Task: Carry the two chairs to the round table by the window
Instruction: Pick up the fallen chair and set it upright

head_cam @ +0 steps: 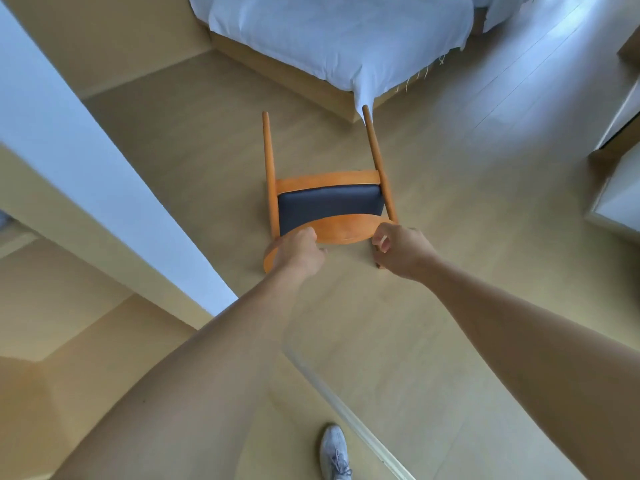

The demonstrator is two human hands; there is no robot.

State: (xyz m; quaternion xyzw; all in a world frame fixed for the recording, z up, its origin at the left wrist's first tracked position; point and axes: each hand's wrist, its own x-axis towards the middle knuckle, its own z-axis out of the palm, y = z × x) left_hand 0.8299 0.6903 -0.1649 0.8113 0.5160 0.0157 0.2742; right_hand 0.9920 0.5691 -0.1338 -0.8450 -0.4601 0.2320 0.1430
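Note:
A wooden chair (329, 206) with an orange frame and a dark blue seat cushion hangs in front of me, tipped so its two front legs point away toward the bed. My left hand (298, 252) is closed over the left end of its curved backrest. My right hand (398, 251) grips the right end of the same backrest. Only this one chair is in view. The round table and the window are out of sight.
A bed (332, 32) with white bedding stands straight ahead, its wooden base close to the chair legs. A white wall corner (104, 188) juts in on the left. Pale furniture (620, 188) lines the right edge. Wooden floor lies open to the right of the bed.

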